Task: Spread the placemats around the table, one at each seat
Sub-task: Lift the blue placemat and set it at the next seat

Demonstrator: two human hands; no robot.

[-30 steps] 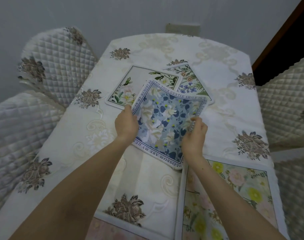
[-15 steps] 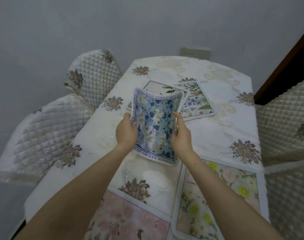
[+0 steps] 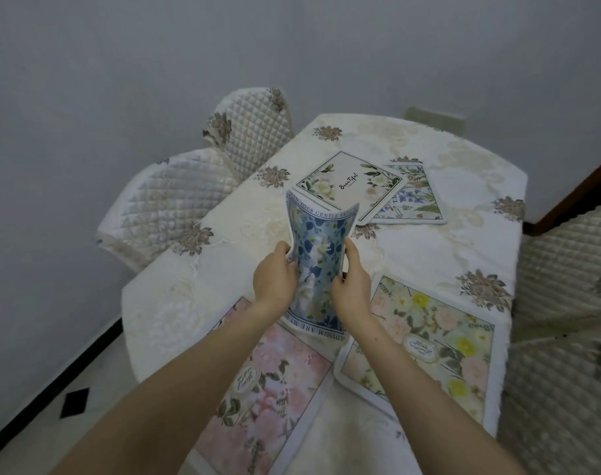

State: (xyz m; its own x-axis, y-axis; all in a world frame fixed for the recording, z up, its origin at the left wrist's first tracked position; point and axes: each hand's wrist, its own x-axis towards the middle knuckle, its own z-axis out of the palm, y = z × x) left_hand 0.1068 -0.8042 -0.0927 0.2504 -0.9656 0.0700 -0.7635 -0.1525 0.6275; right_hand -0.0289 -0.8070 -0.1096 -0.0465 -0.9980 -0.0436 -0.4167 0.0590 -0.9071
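A blue floral placemat [image 3: 318, 255] is held up above the middle of the table, bent inward into a curve. My left hand [image 3: 274, 279] grips its left edge and my right hand [image 3: 352, 286] grips its right edge. A pink floral placemat [image 3: 268, 382] lies flat at the near left seat. A yellow-flowered placemat [image 3: 439, 341] lies at the near right. Further back, a white placemat [image 3: 348, 183] lettered "Beautiful" overlaps a blue-and-green botanical placemat [image 3: 415, 200].
The table [image 3: 429, 255] wears a cream embroidered cloth. Two quilted chairs [image 3: 175, 200] stand at the left side, and more quilted chair backs [image 3: 566, 269] at the right. A grey wall is behind, with tiled floor [image 3: 52, 406] at the lower left.
The blue placemat has been lifted off the stack and squeezed narrower between both hands. The view has pulled back and up, showing the near placemats and the floor.
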